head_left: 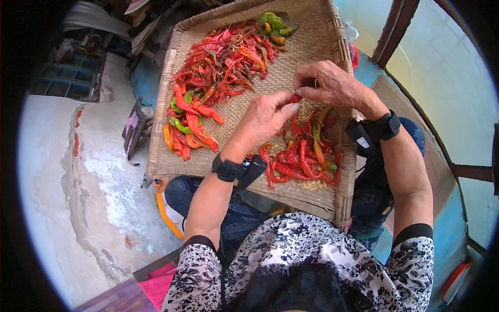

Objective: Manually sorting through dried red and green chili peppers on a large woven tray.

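Both hands meet over the right half of a woven basket tray (pixel 244 132). My left hand (pixel 266 115) is closed, thumb and fingers pinching one end of a dark red chili pepper (pixel 296 98). At its other end my right hand (pixel 328 86) pinches the same pepper, and the fingers hide most of it. Below the hands lies a pile of red chili peppers (pixel 304 158), with a few green-orange ones and pale loose seeds (pixel 314 185). A large heap of wrinkled red peppers (pixel 223 60) covers the far left. Smoother red, orange and green peppers (pixel 192 122) lie nearer on the left.
Green peppers (pixel 275 26) sit at the tray's far side. The tray's raised rim (pixel 343 47) runs along the right, above my knees. A rough plaster wall (pixel 104 197) stands at the left, and glass panes with dark frames (pixel 442 67) at the right. Pink cloth (pixel 158 286) lies lower left.
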`<state>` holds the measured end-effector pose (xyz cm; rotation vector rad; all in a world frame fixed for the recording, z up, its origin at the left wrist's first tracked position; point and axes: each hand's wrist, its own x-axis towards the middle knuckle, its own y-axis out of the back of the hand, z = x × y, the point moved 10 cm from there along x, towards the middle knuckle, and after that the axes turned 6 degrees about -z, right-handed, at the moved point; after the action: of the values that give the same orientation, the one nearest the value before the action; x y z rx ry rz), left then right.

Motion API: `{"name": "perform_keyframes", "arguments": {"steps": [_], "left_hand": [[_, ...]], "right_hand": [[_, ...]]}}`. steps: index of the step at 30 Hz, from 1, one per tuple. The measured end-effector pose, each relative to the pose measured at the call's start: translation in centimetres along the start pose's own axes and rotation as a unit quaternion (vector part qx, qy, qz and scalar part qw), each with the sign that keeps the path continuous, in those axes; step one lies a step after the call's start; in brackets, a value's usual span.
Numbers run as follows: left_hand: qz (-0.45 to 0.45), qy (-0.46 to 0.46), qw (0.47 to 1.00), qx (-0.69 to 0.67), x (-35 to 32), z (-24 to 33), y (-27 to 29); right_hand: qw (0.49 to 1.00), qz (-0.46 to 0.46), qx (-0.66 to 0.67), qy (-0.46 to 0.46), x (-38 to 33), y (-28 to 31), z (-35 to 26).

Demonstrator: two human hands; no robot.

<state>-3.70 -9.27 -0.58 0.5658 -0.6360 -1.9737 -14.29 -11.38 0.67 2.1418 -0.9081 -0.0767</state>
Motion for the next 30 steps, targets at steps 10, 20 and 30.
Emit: {"name": "perform_keyframes", "arguments": {"steps": [10, 20, 30], "left_hand": [[0.326, -0.025, 0.932, 0.155, -0.8, -0.8, 15.1], [0.022, 0.044, 0.998, -0.047, -3.7, -6.0, -1.8], [-0.048, 0.06, 0.992, -0.096, -2.2, -4.9, -2.9]], "right_hand": [[0.958, -0.235, -0.161, -0.047, 0.3, -8.9, 2.7], [0.978, -0.197, -0.07, 0.027, 0.3, -5.7, -0.6], [0.983, -0.127, 0.13, 0.002, 0.4, -3.7, -1.6]]}}
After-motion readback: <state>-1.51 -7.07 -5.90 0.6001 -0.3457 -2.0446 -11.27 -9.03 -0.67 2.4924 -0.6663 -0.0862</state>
